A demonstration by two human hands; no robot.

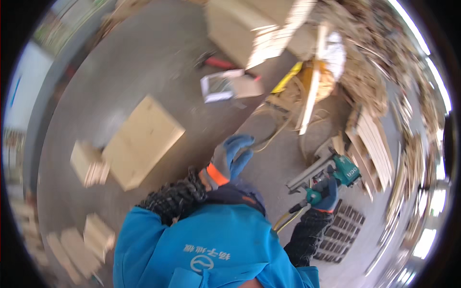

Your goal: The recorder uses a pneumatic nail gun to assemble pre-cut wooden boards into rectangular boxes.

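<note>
In a grey-blue glove with an orange cuff, my right hand [327,194] grips a green and grey nail gun [346,170] by its handle, off to the right. A thin yellowish air hose [289,218] runs down from the tool's lower end. My left hand [234,158], gloved alike, is raised near the table's edge with its fingers apart and nothing in them. The nearest thing on its left is a pale wooden box-like block [143,143], lying on the grey table without contact.
A smaller wood block [89,163] stands beside the large one. Farther back lie an open white box [218,87] and a red-handled tool [218,62]. Stacked boards [372,146] and a dark slatted mat [342,231] are at the right. Wood offcuts [367,81] heap beyond.
</note>
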